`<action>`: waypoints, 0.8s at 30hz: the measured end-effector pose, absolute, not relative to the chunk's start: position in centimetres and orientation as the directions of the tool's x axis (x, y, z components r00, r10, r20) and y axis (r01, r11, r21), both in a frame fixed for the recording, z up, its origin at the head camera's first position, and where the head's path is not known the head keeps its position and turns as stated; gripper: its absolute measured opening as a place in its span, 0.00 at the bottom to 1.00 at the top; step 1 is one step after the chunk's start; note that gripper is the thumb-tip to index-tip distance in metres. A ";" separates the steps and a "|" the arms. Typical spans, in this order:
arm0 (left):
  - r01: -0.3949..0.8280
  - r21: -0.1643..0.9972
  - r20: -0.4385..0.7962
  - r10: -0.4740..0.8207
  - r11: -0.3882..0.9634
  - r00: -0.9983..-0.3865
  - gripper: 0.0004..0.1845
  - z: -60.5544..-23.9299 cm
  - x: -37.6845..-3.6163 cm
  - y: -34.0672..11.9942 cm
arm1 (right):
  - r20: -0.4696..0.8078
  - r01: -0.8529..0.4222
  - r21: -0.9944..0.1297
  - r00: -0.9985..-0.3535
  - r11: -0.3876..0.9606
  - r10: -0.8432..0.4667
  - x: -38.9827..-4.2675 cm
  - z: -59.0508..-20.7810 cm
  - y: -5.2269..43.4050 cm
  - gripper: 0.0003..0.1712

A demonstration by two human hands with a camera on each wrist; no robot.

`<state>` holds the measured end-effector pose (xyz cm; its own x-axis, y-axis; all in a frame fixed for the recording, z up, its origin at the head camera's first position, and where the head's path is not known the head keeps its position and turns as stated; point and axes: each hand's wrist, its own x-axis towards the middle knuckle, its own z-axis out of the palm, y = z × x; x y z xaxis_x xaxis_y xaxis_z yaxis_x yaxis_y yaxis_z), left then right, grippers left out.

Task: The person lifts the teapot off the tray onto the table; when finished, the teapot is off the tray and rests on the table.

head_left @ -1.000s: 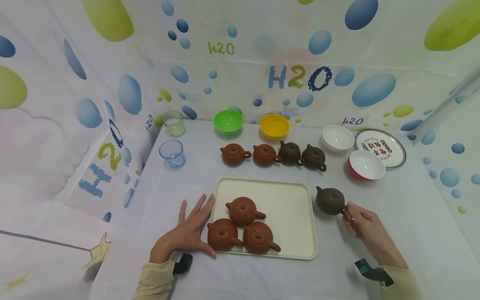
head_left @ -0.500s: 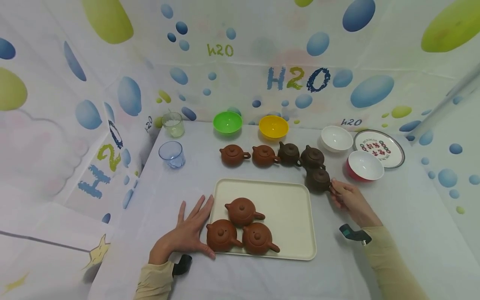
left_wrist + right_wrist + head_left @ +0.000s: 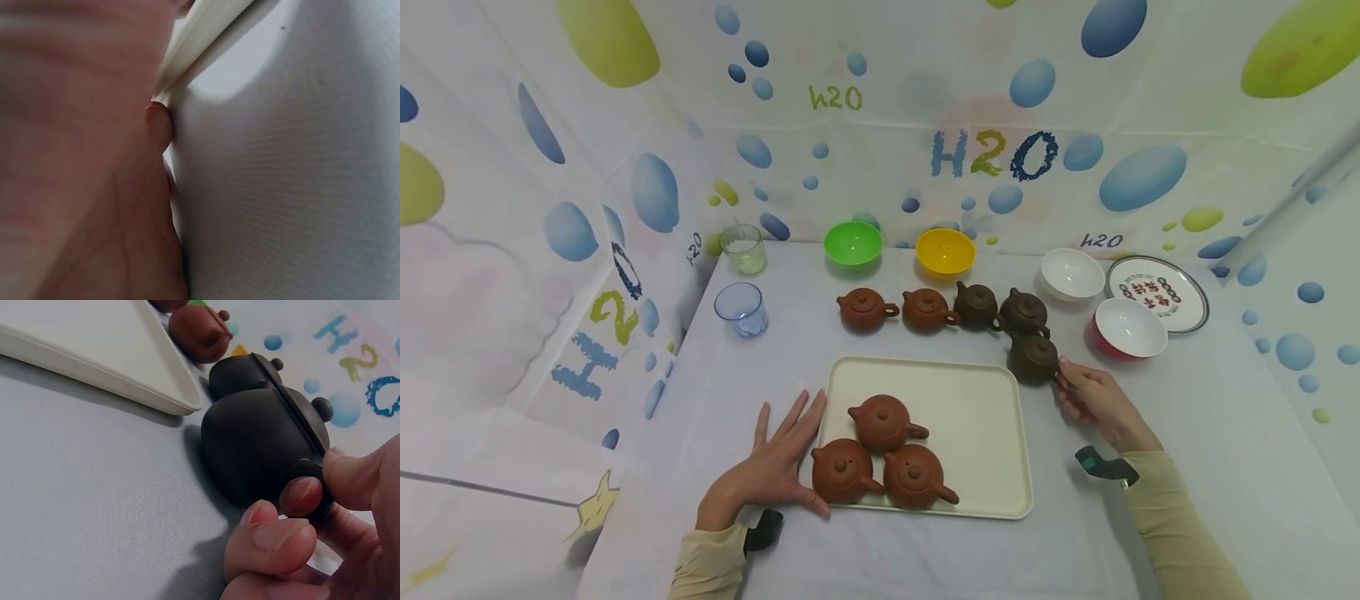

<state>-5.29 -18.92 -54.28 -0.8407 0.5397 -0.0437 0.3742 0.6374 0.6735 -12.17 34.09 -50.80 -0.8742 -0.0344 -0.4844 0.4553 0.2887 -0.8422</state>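
Seen from the head camera, the right hand [image 3: 1086,398] holds a dark teapot [image 3: 1033,359] standing on the table [image 3: 1187,433] by the tray's [image 3: 992,450] far right corner, just in front of a second dark pot [image 3: 1025,312]. The right wrist view adds detail — thumb and fingers [image 3: 278,536] pinch its handle. The left hand [image 3: 775,467] lies flat, fingers spread, against the tray's left edge — the left wrist view shows a fingertip [image 3: 157,125] touching that rim.

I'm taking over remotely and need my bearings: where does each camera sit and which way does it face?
Head: high, facing forward and down over the table; shows left hand, right hand, both sleeves.
Left wrist: under the palm, facing the tray edge.
Right wrist: low, facing the dark teapot its fingers pinch.
Shared: tray and teapot also show from the head.
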 end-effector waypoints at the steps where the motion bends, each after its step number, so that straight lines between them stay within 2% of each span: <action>1: 0.376 0.677 -0.040 0.542 0.633 -0.839 0.85 -54.2 -5.3 -18.9 | -0.486 0.457 -0.842 -0.873 0.287 -0.036 -12.2 -50.8 34.1 0.25; 9: 0.354 0.668 -0.082 0.538 0.655 -0.839 0.84 -53.1 -5.2 -18.7 | -0.483 0.452 -0.844 -0.874 0.290 -0.045 -12.0 -50.7 34.1 0.26; 18: 0.372 0.662 -0.051 0.535 0.651 -0.843 0.85 -53.7 -5.2 -18.8 | -0.492 0.460 -0.837 -0.870 0.295 -0.037 -11.9 -50.5 33.9 0.27; 24: 0.332 0.650 -0.123 0.525 0.684 -0.842 0.86 -53.0 -5.3 -18.5 | -0.503 0.475 -0.833 -0.864 0.285 -0.029 -11.9 -50.5 33.9 0.28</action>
